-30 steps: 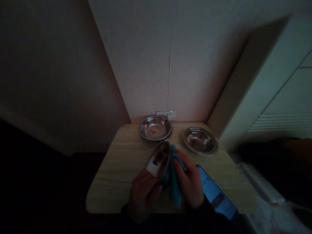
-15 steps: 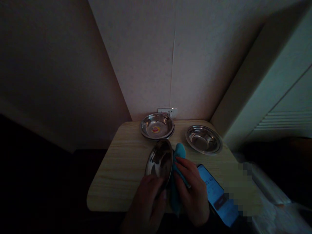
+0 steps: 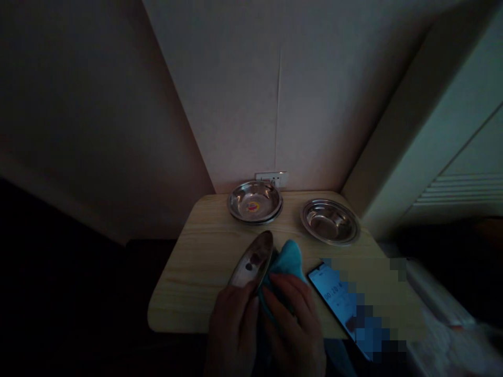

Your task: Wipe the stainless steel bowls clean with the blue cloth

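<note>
A shiny metal bowl (image 3: pixel 253 262) is tilted on its side above the front of the wooden table. My left hand (image 3: pixel 231 324) grips its near rim, thumb on one side and fingers on the other. My right hand (image 3: pixel 291 314) is closed on a teal cloth (image 3: pixel 290 256) and presses it against the bowl's outer side. Part of the cloth is hidden under the right-hand fingers, and the bowl's lower edge is covered by my hands.
Stacked metal bowls (image 3: pixel 255 203) with a round sticker inside stand at the back of the table (image 3: pixel 188 277). More nested bowls (image 3: pixel 330 222) sit at the back right. A lit phone (image 3: pixel 334 298) lies at the right. A wall socket (image 3: pixel 275 179) is behind.
The bowl has turned more edge-on and come slightly lower. My right hand and the cloth have shifted a little left and down along its outer side.
</note>
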Available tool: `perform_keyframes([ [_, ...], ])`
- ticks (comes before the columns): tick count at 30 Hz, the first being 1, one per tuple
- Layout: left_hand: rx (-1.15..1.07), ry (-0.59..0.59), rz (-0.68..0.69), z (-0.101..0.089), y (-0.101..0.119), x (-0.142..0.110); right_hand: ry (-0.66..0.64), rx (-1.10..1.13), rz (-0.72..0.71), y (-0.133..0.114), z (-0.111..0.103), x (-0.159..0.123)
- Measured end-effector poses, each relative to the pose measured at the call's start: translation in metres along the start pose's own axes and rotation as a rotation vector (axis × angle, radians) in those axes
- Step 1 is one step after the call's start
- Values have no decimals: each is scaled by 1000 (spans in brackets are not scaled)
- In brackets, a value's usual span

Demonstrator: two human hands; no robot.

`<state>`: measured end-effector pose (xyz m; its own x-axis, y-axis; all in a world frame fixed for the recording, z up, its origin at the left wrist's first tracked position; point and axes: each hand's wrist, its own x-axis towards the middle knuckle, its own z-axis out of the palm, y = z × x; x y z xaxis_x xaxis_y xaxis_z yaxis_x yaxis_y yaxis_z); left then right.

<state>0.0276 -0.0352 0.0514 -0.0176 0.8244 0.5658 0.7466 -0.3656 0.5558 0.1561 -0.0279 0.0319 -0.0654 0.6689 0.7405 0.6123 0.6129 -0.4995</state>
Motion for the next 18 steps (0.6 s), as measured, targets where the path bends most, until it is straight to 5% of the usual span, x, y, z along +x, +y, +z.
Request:
perform_keyframes([
  [6,-51,136,-47,-7,5,7,-11,127,265,-1,-4,41],
  [12,-89,161,-204,-9,10,19,4,146,96,-11,-1,53],
  [18,-118,239,-227,-8,9,17,-15,214,306,-3,-1,67],
])
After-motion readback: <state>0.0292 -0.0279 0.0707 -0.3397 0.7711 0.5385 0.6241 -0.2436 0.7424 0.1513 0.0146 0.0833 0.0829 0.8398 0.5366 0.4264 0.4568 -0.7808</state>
